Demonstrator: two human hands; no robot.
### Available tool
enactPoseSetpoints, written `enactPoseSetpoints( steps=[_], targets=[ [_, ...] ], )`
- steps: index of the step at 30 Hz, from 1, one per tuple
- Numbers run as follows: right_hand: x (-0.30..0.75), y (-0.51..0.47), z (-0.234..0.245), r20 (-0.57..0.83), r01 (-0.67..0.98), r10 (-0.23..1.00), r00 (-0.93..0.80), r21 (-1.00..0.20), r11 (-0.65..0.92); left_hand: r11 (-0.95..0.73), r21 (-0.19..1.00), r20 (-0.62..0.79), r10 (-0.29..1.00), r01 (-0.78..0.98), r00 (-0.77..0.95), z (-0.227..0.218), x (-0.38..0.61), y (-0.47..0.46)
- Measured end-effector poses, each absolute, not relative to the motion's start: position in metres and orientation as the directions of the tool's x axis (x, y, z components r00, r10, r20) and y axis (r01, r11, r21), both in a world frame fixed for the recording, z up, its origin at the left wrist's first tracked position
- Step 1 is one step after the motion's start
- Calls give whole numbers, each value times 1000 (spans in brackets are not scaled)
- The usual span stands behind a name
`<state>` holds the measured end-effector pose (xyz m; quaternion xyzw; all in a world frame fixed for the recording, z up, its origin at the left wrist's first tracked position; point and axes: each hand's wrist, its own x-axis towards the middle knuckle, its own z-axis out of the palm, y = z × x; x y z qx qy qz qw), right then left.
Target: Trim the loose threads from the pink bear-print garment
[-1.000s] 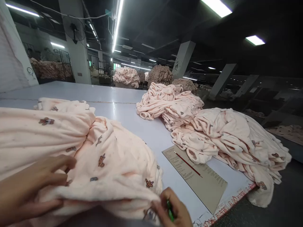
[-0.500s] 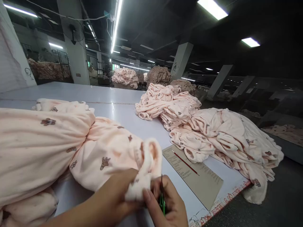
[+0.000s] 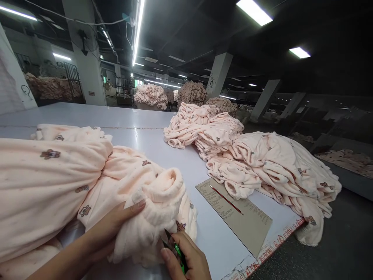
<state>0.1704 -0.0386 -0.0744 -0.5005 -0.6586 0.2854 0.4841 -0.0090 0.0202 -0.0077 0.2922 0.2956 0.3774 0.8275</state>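
A pale pink fleece garment (image 3: 151, 198) printed with small brown bears lies bunched on the white table (image 3: 136, 132) in front of me. My left hand (image 3: 116, 225) presses on a rolled fold of it, fingers flat on the fabric. My right hand (image 3: 186, 260), at the bottom edge, is closed around small green-handled thread snips (image 3: 175, 249) whose dark blades point up at the garment's lower hem. A larger mass of the same pink fabric (image 3: 43, 182) fills the left side.
Two piles of the same pink garments (image 3: 204, 130) (image 3: 276, 171) sit on the table's right half. A brown cardboard sheet (image 3: 236, 214) with printed text and a red pencil (image 3: 225, 199) lies near the front edge. Further heaps and pillars stand behind.
The garment has been turned and rolled up into a fold. My left hand moved from under the cloth to pressing on top. The snips now point at the hem.
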Motion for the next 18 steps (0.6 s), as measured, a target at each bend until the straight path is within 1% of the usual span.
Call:
enactPoseSetpoints(
  steps=[4,10,13,18],
  targets=[
    [168,-33,-74,318,475,944,-86,-820,319,562,670,-257,789,-485,558,-11,-12,21],
    [160,-31,-70,340,455,941,-11,-836,307,568,662,-253,783,-488,569,-13,-14,20],
    [156,-31,-66,338,475,941,17,-831,290,562,667,-261,791,-489,553,-14,-15,20],
    [156,-32,-69,370,504,928,32,-808,305,553,654,-248,802,-516,544,-10,-15,20]
  ],
)
